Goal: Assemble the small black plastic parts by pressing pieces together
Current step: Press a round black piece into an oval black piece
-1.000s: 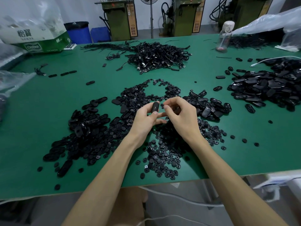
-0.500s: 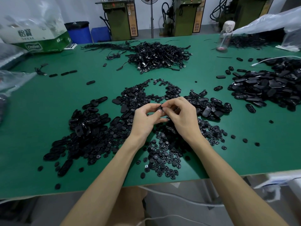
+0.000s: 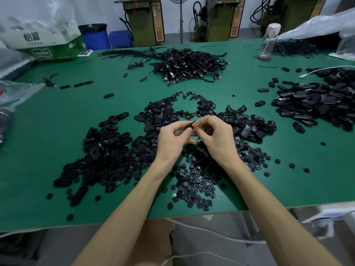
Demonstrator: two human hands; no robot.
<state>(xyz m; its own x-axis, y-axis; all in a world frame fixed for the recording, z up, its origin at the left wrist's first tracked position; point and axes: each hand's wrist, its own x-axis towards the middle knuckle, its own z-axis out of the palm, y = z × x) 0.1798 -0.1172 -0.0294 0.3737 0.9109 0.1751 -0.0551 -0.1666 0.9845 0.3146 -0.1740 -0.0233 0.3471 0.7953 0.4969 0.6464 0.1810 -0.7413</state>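
1. Your left hand (image 3: pixel 171 141) pinches a small black oval part (image 3: pixel 187 126) between thumb and fingers.
2. Your right hand (image 3: pixel 216 138) closes fingertips on the same part's end.
3. The part sits above the green table (image 3: pixel 57 143), over the round black pieces (image 3: pixel 194 181).

Black parts (image 3: pixel 107 148) — green table (image 3: pixel 57 131).

The black part (image 3: pixel 187 125), upright a second ago, now lies flat, pinched between both hands' fingertips (image 3: pixel 194 126).
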